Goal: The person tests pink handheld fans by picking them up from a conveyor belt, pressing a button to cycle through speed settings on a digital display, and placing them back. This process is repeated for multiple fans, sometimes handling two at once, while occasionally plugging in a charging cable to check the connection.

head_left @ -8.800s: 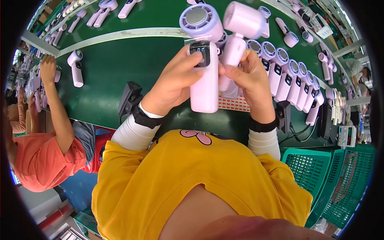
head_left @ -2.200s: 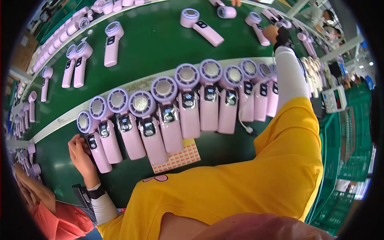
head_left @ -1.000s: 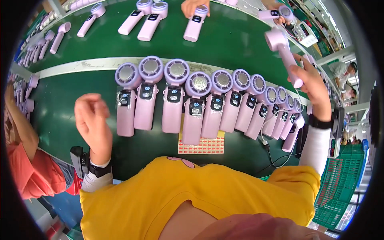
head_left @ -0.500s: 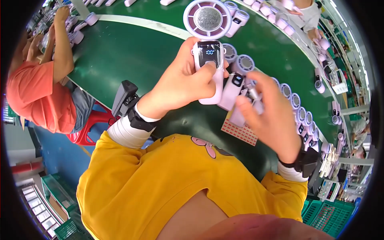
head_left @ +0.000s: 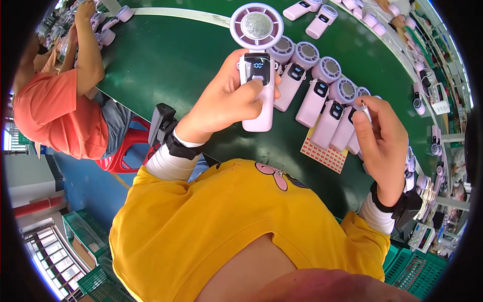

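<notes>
My left hand (head_left: 229, 100) is wrapped round the handle of a lilac handheld fan (head_left: 257, 25), held upright over the table with its thumb on the button below a lit display. The round head has a silver disc in its middle. In my right hand (head_left: 382, 138), thumb and fingers pinch a small white stick with a metal tip (head_left: 366, 108); most of it is hidden, so its kind is unclear. Between my hands, several more lilac fans (head_left: 313, 104) lie in a row, heads pointing away. The nearest to my left hand is a fan (head_left: 289, 86) just right of it.
A sheet with red marks (head_left: 322, 153) lies partly under the row on the green table (head_left: 166, 55). Two fans (head_left: 321, 21) lie farther back. A person in an orange shirt (head_left: 60, 116) sits at left on a red stool (head_left: 132, 148). Green crates (head_left: 417, 272) stand at lower right.
My right hand has moved right, off the row of fans, and its fingers have closed on the small white stick. My left hand still holds the fan, almost unmoved.
</notes>
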{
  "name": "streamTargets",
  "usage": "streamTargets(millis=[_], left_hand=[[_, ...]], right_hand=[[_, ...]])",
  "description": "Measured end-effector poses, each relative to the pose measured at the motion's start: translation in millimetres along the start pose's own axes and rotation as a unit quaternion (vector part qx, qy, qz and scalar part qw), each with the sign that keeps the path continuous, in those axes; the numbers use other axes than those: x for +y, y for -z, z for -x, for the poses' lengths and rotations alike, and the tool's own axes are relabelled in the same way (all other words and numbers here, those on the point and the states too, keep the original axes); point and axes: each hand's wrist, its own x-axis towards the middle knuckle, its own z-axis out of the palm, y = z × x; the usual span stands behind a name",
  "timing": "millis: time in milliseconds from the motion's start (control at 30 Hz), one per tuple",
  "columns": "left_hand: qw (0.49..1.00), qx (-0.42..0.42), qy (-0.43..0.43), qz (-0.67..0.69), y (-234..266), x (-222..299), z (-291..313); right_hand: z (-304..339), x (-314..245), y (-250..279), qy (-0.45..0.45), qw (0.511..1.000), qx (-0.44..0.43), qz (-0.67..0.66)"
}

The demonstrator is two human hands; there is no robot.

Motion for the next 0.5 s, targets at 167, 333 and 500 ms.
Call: streamTargets(millis=[167, 333, 500], left_hand=[[0.998, 0.016, -0.037, -0.049, 3, -5, 3], [1.0, 0.005, -0.004, 0.011, 16, -5, 5], [0.982, 0.114, 0.032, -0.144, 66, -1, -4]], right_hand=[[1, 1, 1, 0.044, 0.999, -0.001, 0.011], [0, -1, 10, 0.053, 0.998, -0.011, 0.007], [1, -4, 33, 0.095, 0.994, -0.001, 0.053]])
